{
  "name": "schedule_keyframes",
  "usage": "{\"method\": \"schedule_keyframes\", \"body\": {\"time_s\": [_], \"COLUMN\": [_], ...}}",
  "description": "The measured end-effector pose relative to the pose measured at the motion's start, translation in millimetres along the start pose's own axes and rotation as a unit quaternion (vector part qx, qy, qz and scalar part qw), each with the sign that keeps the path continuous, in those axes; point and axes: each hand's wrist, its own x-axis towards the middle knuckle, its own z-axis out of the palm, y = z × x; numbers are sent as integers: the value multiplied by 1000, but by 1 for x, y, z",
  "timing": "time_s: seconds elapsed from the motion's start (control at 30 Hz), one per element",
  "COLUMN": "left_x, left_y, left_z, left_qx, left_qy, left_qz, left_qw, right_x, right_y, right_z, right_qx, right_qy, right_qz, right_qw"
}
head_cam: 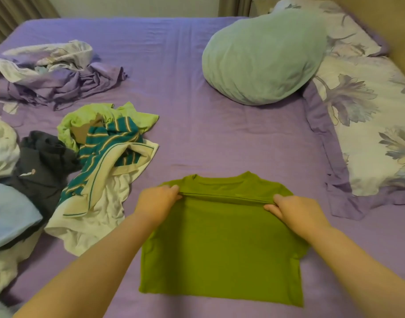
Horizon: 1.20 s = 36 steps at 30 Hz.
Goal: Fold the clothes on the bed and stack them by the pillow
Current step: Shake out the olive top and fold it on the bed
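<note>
Bare forearms enter from the bottom of the frame. Olive-green cotton T-shirt [222, 244] lies flat at lower centre on the purple bed sheet [174, 65], neckline pointing away. Left hand [156, 200] and right hand [295, 210] each pinch the hem edge, doubled up toward the collar. Best to keep the edge taut and level, land it square, then smooth. Fabric looks soft, matte. Left of centre: unfolded heap of striped teal, lime, white and dark garments [93, 157], crumpled. Upper right: puffy pale-green pillow [263, 58] beside a floral pillow [367, 115].
</note>
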Motion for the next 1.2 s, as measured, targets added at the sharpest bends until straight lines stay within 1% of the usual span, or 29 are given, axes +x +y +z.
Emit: {"method": "schedule_keyframes", "body": {"time_s": [0.23, 0.33, 0.47, 0.5, 0.53, 0.6, 0.67, 0.7, 0.73, 0.8, 0.83, 0.9, 1.0, 1.1, 1.13, 1.2], "left_x": [64, 85, 104, 106, 107, 104, 97, 91, 84, 71, 66, 60, 63, 65, 64, 57], "left_y": [-11, -16, -17, -14, -10, 4, 28, 42, 58, 86, 94, 101, 98, 99, 102, 115], "left_z": [11, 23, 35, 39, 41, 46, 51, 54, 58, 69, 76, 91, 100, 94, 90, 81], "left_qx": [62, 98, 98, 88, 80, 44, -30, -60, -85, -120, -123, -110, -93, -95, -98, -108], "left_qy": [-29, -13, -15, 5, 35, 110, 176, 194, 192, 141, 112, 79, 56, 25, 21, 29], "left_qz": [16, 16, 3, 9, 12, -18, -40, -36, -25, 2, 6, -5, -6, -14, -25, -39], "left_qw": [998, 995, 995, 996, 996, 993, 983, 978, 977, 983, 986, 991, 994, 995, 995, 993], "right_x": [77, 100, 123, 126, 127, 125, 115, 109, 103, 92, 88, 85, 85, 86, 85, 75], "right_y": [22, 26, 28, 27, 23, 12, -5, -16, -27, -44, -47, -43, -23, -13, -13, -11], "right_z": [6, 17, 34, 39, 44, 49, 59, 65, 73, 86, 91, 103, 119, 117, 114, 108], "right_qx": [-25, -36, -71, -74, -68, -40, 38, 70, 90, 115, 118, 117, 102, 96, 99, 116], "right_qy": [-8, 6, 9, 15, 43, 117, 174, 180, 185, 139, 105, 73, 60, 49, 51, 52], "right_qz": [-21, -27, -19, -20, -27, -41, -40, -42, -48, -46, -36, -18, -30, -49, -40, 12], "right_qw": [999, 999, 997, 997, 996, 992, 983, 980, 977, 983, 987, 990, 993, 993, 993, 992]}}
